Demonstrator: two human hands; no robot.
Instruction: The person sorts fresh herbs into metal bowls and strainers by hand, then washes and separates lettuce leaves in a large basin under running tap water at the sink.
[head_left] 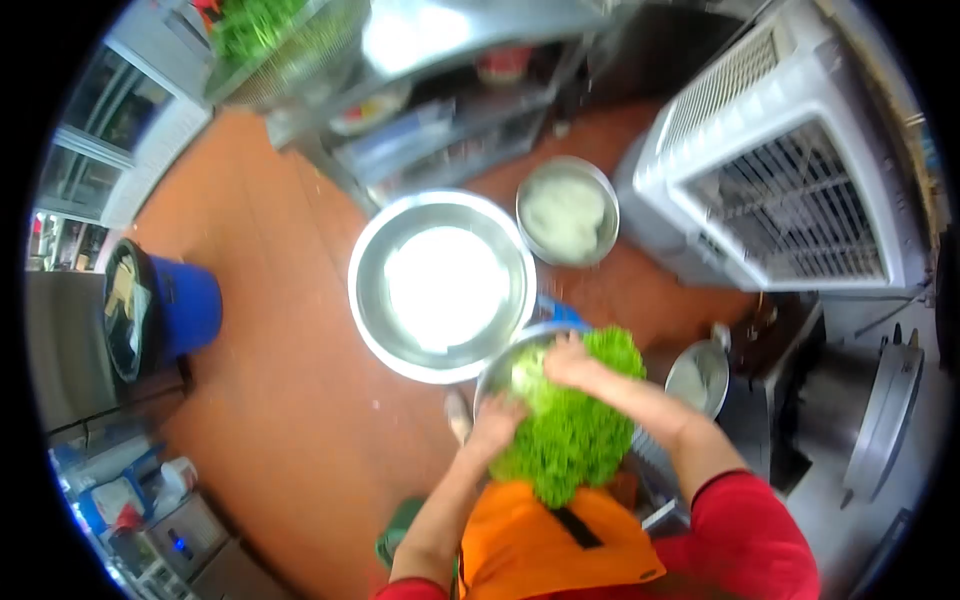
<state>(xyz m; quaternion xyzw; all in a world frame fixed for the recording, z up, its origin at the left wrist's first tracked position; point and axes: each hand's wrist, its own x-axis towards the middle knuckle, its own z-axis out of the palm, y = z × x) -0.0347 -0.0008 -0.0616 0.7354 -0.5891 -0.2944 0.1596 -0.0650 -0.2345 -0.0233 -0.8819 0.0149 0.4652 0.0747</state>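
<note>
A big heap of bright green frilly lettuce (575, 440) fills a steel basin (486, 380) in front of my body. My right hand (566, 360) is closed on the pale stem part of the lettuce near the basin's far side. On the left edge of the heap, my left hand (498, 420) curls its fingers into the leaves; they are slightly blurred. Touching this basin on its far left is a larger steel basin (362, 300), with a bright glare inside. The leaves hide most of the near basin.
Beyond stands a smaller steel bowl (525, 225) with whitish contents. A pot (720, 345) is at my right, below a large grey-white air cooler (660, 160). Steel shelving (440, 140) stands ahead. A blue bin (190, 305) is at left on the orange-brown floor (270, 400).
</note>
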